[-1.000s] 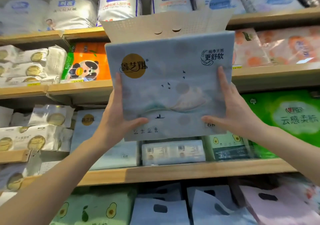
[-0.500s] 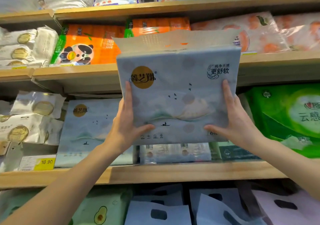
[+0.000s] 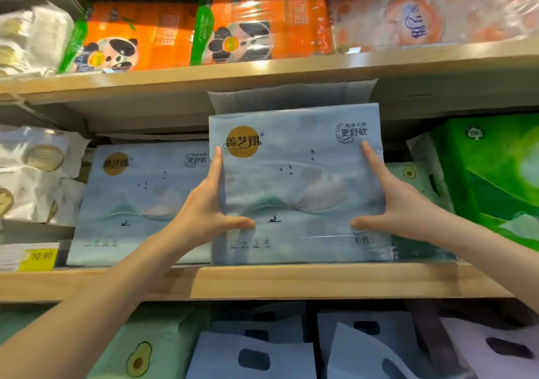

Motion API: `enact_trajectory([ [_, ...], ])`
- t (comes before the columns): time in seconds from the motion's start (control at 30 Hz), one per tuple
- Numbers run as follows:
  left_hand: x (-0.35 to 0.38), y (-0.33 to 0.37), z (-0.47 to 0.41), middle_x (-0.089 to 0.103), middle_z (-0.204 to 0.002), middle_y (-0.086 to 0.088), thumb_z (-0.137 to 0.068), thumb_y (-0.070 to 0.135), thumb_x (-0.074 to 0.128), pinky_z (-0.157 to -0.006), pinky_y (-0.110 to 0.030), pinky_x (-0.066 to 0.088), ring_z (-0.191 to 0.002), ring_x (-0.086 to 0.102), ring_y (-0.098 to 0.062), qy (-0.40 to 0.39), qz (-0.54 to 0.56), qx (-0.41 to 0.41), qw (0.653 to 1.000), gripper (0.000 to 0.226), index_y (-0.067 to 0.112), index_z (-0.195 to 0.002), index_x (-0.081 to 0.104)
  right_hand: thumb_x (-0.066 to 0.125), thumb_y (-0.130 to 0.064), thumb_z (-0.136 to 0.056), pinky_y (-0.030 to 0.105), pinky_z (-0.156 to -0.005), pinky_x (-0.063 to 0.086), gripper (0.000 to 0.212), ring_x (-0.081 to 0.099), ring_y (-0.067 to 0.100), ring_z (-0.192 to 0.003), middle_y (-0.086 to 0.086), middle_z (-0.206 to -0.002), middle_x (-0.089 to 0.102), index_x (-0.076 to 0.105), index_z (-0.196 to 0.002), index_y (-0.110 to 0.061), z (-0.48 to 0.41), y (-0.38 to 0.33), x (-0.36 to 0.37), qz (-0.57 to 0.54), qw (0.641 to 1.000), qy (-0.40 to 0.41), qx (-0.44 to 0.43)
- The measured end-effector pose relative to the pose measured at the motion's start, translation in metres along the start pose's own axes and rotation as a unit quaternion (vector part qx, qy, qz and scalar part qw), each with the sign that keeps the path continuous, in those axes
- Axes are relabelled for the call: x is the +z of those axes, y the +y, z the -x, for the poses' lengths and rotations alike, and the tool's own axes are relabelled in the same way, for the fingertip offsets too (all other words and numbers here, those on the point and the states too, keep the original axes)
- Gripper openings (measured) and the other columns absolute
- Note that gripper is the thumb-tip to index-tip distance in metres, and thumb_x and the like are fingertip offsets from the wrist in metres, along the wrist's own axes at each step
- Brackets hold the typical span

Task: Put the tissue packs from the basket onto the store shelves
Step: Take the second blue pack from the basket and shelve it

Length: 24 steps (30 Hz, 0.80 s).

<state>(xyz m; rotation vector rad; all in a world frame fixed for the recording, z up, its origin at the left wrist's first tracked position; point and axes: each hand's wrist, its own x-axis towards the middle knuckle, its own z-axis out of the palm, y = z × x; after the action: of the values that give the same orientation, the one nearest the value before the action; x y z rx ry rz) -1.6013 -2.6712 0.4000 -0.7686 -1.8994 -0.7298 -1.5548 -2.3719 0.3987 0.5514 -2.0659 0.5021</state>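
Observation:
A pale blue tissue pack [image 3: 297, 186] with a gold round logo and a landscape print stands upright, its lower edge on the wooden shelf [image 3: 320, 279]. My left hand [image 3: 210, 206] grips its left side, thumb across the front and fingers running up the edge. On the opposite side my right hand [image 3: 390, 203] holds it the same way. An identical blue pack [image 3: 140, 203] stands on the shelf directly to the left, touching it. The basket is out of view.
A green pack [image 3: 493, 180] and avocado-print packs [image 3: 414, 180] fill the shelf to the right. White gold-logo packs [image 3: 38, 174] sit at the left, above a yellow price tag [image 3: 40, 257]. Orange panda packs [image 3: 186, 31] line the shelf above. Packs with carry handles [image 3: 262, 352] fill the shelf below.
Both hands have lowered the blue pack from in front of the upper shelf down onto the middle shelf, beside the matching pack. The view has moved closer.

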Motion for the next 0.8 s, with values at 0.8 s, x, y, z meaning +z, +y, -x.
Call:
enact_trajectory([
  [0.8,0.010,-0.013,-0.040,0.018,-0.156,-0.007,-0.064,0.042,0.080,-0.111,-0.037,0.029,-0.141,0.025,-0.024,-0.125,-0.085,-0.151,0.977,0.132,0.032,-0.140,-0.028,0.068,-0.042,-0.076,0.037,-0.103,0.033,0.122,0.044,0.036,-0.125,0.023,-0.147,0.032,-0.043,-0.128,-0.035,-0.041,0.006,0.000,0.161,0.960,-0.195,0.124],
])
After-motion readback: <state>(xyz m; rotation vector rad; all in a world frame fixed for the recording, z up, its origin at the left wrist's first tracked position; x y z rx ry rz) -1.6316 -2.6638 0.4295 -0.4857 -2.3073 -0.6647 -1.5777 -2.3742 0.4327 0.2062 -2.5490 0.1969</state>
